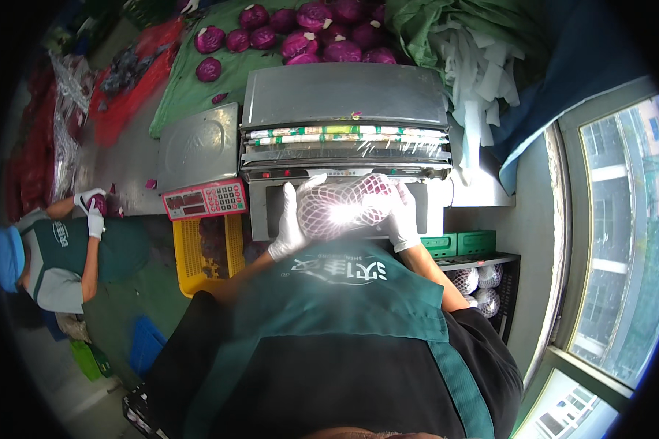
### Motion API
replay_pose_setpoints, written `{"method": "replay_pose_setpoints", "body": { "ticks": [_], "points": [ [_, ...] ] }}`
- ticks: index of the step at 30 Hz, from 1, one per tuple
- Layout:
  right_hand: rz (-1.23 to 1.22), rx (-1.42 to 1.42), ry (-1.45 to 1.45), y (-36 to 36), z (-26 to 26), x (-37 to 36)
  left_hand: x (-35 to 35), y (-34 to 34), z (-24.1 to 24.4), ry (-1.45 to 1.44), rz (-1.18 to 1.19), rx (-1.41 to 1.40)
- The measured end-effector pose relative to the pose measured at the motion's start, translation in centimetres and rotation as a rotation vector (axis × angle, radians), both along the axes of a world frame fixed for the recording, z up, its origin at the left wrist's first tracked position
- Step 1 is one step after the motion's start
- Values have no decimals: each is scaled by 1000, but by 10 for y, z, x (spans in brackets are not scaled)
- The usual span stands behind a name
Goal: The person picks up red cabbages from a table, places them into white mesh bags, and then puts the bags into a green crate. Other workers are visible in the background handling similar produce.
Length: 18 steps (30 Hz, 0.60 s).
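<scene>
My left hand (pixel 291 219), in a white glove, grips the side of a red cabbage (pixel 316 206) in a white foam net sleeve. On its other side, my gloved right hand (pixel 405 219) holds a second netted red cabbage (pixel 378 189) pressed against the first. Strong glare hides part of both cabbages, and I cannot tell whether film covers them. They are held above the front plate (pixel 429 214) of a film wrapping machine (pixel 346 96). Behind them, the machine's film rolls (pixel 346 131) lie across its body.
A red-framed scale (pixel 204 198) adjoins the machine. Loose red cabbages (pixel 313 33) lie on green cloth (pixel 225 93). Foam nets (pixel 480 82) hang at right, above netted cabbages (pixel 489 302) in a rack. A yellow crate (pixel 186 263) stands below. A co-worker (pixel 60 247) handles a cabbage.
</scene>
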State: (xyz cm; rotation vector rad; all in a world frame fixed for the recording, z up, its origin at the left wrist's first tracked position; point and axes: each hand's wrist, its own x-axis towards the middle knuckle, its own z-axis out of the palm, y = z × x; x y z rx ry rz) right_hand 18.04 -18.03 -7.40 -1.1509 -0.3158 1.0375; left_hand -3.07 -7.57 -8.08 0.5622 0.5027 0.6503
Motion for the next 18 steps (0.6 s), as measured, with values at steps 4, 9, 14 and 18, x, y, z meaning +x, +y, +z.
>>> {"method": "replay_pose_setpoints", "body": {
  "ticks": [4, 9, 14, 18],
  "points": [
    [-161, 116, -171, -3, 27, 20, 12, 4, 34, -37, -447, -350],
    [-528, 442, 259, -15, 67, -2, 72, -17, 62, 137, -347, 594],
    [-634, 344, 239, -85, 75, 15, 115, -41, 79, 76, -681, 1125],
    [-798, 253, -215, -169, 95, 37, 132, -54, 96, 152, -942, 1283]
  ]
}}
